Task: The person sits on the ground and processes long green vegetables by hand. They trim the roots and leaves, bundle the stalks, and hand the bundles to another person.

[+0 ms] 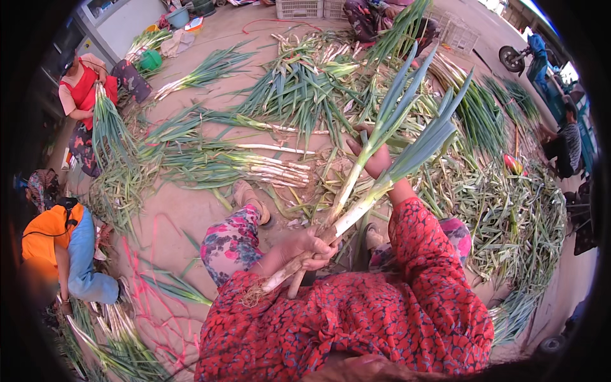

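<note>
My left hand (308,250) is closed around the white lower stems of two large green onions (360,210), close to my lap. Dry roots hang from one stem end, and their long green leaves fan up and to the right. Behind these stalks is my right hand (377,160), its fingers partly hidden, so its grip is unclear. On the ground ahead, a row of green onions (281,169) lies with white ends toward the middle. A single peeled onion stalk (277,148) rests just beyond it.
Stripped leaves (515,224) form a large heap at my right. A big onion pile (296,90) lies ahead, near a seated person (367,19). Pink twine (157,305) is strewn at left. Two other people (88,90) (71,248) work there with onions. Plastic crates (300,8) stand at the back.
</note>
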`<state>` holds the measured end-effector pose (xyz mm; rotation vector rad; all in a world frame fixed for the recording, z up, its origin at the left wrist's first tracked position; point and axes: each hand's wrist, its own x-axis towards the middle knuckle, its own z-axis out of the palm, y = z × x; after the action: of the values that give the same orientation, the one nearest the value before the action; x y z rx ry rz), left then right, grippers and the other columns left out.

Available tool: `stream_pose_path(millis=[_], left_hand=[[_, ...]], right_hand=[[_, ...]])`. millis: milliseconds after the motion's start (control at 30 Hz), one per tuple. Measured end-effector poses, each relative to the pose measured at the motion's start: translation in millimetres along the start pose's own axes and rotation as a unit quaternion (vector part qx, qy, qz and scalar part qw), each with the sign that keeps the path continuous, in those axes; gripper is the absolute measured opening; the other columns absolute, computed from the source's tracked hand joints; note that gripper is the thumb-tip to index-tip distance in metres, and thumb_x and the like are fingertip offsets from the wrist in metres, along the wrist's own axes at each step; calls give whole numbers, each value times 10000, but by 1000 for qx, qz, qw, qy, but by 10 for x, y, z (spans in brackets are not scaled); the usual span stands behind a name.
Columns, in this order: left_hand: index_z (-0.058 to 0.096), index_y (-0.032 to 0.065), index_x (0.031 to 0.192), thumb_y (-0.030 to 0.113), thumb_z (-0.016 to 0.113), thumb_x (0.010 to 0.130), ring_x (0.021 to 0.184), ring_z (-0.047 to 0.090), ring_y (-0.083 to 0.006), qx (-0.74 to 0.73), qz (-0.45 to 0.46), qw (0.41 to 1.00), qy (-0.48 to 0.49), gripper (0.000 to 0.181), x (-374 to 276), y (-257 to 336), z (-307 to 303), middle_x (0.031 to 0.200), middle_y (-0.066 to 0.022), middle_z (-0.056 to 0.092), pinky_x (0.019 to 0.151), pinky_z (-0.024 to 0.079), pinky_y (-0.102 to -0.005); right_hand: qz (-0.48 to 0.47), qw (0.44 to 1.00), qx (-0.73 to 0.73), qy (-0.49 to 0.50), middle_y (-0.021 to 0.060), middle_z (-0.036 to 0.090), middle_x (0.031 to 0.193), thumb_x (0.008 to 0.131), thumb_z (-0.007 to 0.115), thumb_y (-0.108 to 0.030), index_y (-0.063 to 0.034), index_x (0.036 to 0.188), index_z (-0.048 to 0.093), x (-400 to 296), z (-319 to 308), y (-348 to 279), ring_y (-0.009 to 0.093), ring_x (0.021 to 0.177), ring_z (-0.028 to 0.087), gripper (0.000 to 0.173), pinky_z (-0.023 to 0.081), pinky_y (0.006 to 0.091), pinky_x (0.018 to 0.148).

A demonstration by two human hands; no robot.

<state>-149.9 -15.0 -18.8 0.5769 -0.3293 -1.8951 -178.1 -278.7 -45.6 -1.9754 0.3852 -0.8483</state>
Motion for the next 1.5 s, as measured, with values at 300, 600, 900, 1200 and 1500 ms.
stream_pose_path(millis=[300,600,900,1200,1500], left_hand=[[440,5,938,58,623,717,369,423,-97,225,20,959,171,291,37,-4,102,604,-27,446,325,343,-228],[445,1,1067,21,603,711,455,453,-71,300,64,919,246,390,-53,22,-57,719,-21,474,376,363,-208],[477,3,1036,37,617,690,508,456,-81,322,58,906,269,375,-137,44,-71,707,-9,477,430,390,-239],[432,4,940,86,611,724,372,398,-88,189,83,948,241,292,-170,57,-5,609,-21,424,332,315,-199],[405,-25,932,101,587,748,317,375,-82,-11,109,991,75,288,-411,55,-180,557,-35,405,282,312,-202]], right_hand=[[238,862,-417,-160,146,609,930,791,563,-333,-59,1079,541,-476,-617,1117,257,899,586,398,415,386,835],[261,869,-367,-205,168,590,1003,744,591,-345,-44,1049,540,-745,-704,626,303,868,593,432,464,390,753],[-161,882,-433,-92,127,478,1126,683,613,-124,-59,1061,517,-116,-596,-423,295,1060,445,395,332,429,883],[14,863,-488,-126,125,553,741,785,508,-224,-51,767,530,258,-438,-259,310,691,580,176,470,424,598],[219,720,-645,132,185,605,949,901,323,-370,-51,914,503,184,-2580,223,365,879,577,367,440,481,734]])
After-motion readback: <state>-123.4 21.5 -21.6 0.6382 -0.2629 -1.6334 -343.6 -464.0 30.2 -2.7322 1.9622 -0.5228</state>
